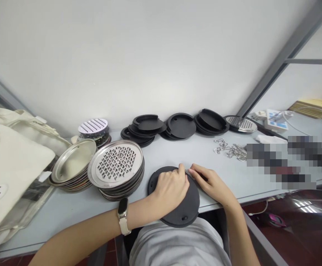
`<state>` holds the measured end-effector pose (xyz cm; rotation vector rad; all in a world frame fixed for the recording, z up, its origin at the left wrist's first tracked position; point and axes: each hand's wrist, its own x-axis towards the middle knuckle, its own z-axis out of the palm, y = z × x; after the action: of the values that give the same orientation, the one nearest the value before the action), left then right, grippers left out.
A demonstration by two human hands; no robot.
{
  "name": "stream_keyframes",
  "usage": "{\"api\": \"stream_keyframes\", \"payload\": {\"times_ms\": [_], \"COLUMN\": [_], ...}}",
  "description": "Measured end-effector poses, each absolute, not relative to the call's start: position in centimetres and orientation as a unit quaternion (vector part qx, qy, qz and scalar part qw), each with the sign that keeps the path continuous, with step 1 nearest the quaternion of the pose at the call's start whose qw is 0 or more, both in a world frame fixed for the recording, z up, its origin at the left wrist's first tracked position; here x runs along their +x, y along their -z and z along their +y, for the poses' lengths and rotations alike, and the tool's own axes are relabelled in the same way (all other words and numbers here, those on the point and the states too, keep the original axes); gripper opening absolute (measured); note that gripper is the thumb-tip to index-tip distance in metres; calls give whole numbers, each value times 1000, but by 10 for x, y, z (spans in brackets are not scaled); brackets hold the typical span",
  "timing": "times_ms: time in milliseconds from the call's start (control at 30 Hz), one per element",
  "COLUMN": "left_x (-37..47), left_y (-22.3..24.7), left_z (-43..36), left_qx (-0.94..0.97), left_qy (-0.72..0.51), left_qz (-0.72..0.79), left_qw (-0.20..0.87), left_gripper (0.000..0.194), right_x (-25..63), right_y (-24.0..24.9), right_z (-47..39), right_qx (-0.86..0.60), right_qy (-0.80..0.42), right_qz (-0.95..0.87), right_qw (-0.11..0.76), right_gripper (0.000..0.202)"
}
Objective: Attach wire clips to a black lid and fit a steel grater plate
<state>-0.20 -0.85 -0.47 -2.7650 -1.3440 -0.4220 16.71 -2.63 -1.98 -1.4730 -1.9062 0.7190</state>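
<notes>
A black round plate [181,212] with small holes lies at the table's front edge, its near rim over my lap. My left hand [172,186] rests across the top of it with fingers curled closed near the far right rim; whatever they grip is hidden. Beside that rim my right hand [209,183] pinches a thin metal piece [186,170], mostly covered by the fingertips. Left of the plate stands a stack of round metal grater discs [116,164]. Small metal wire loops [234,150] lie in a loose pile to the right.
Several black round plates [181,125] are piled along the wall. A stack of metal-rimmed discs [73,162], a white grater disc [93,126] and cream bags [8,159] occupy the left. At the back right are an assembled grater [241,124] and a power strip [275,120].
</notes>
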Motion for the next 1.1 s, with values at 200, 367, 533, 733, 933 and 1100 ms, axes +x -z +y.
{"api": "stream_keyframes", "payload": {"times_ms": [200,367,533,733,933,1100], "left_x": [-3,-2,-2,-2,-3,-4], "left_y": [4,3,5,4,4,10], "left_z": [-8,-9,-9,-10,-10,-9], "left_qx": [-893,-890,-890,-892,-895,-901], "left_qy": [134,131,127,127,131,124], "left_qz": [-430,-437,-437,-433,-425,-414], "left_qw": [15,10,21,24,27,42], "left_gripper": [10,14,17,14,14,13], "right_x": [167,165,164,164,166,166], "right_y": [20,20,19,21,24,22], "right_z": [-27,-25,-24,-26,-27,-27], "right_qx": [-553,-550,-549,-554,-560,-549], "right_qy": [-270,-266,-264,-263,-259,-262], "right_qz": [-725,-731,-734,-729,-730,-736], "right_qw": [308,306,302,304,293,297], "right_gripper": [31,31,32,32,29,28]}}
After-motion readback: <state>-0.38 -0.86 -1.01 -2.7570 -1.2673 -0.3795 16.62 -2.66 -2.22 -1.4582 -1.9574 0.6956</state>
